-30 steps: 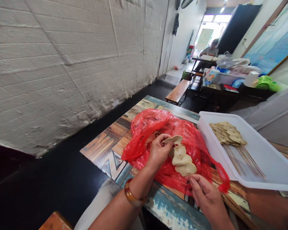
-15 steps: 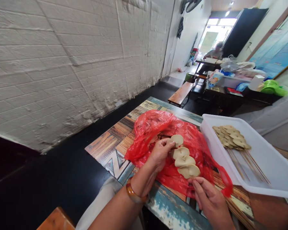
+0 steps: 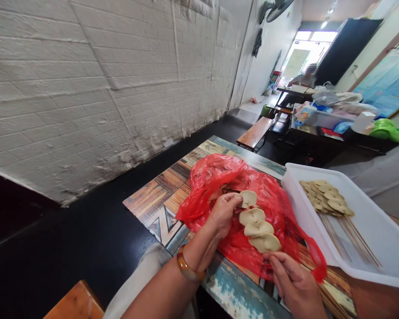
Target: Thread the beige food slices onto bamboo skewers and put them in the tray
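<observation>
My left hand pinches a pale round slice at the far end of a skewer. Down the skewer sit several more thin, beige slices, folded and threaded in a row. My right hand grips the skewer's near end just below the lowest slice; most of the stick is hidden by the fingers and slices. Underneath both hands spreads an open red plastic bag, with more slices partly visible inside. On the right, a white tray holds a stack of filled skewers, their bare sticks pointing toward me.
The patterned wooden table carries the bag and tray. Loose sticks lie at its near right edge. Beyond stand a bench and a cluttered dark table. A person sits farther back. A white brick-patterned wall runs along the left.
The view has shifted slightly, so the scene sits a bit farther right and lower. Both hands keep their hold, and the top slice looks slightly nearer the skewer's line.
</observation>
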`<state>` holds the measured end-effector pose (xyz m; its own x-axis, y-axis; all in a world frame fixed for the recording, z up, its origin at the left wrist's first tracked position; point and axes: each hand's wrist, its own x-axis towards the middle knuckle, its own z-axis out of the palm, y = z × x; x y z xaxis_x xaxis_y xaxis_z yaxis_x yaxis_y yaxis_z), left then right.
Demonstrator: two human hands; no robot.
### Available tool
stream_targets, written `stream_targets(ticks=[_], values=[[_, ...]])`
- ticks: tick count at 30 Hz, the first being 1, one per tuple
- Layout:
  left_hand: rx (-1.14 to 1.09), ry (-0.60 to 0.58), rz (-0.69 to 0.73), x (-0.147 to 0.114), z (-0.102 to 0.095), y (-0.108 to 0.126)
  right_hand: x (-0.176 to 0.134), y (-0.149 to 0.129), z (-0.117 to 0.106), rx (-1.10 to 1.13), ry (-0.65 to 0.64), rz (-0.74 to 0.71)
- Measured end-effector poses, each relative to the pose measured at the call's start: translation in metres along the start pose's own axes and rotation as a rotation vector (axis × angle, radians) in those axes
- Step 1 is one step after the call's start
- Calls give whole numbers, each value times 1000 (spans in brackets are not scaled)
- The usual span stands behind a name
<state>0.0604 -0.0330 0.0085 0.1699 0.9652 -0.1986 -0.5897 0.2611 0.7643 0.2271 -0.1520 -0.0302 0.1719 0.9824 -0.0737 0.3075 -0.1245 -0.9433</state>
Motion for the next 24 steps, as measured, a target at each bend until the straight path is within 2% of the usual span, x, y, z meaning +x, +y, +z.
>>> stream_targets(ticks=[4, 14, 18, 24], values=[[-39, -18, -24, 1, -1, -2, 1, 6, -1, 9, -31, 11], [-76, -60, -89, -3, -3, -3, -2, 1, 2, 12, 36, -6], [32, -72, -17, -4, -2, -2, -1, 2, 2, 18, 22, -11], [147, -3, 91, -6, 3, 0, -3, -10, 6, 80, 20, 33]])
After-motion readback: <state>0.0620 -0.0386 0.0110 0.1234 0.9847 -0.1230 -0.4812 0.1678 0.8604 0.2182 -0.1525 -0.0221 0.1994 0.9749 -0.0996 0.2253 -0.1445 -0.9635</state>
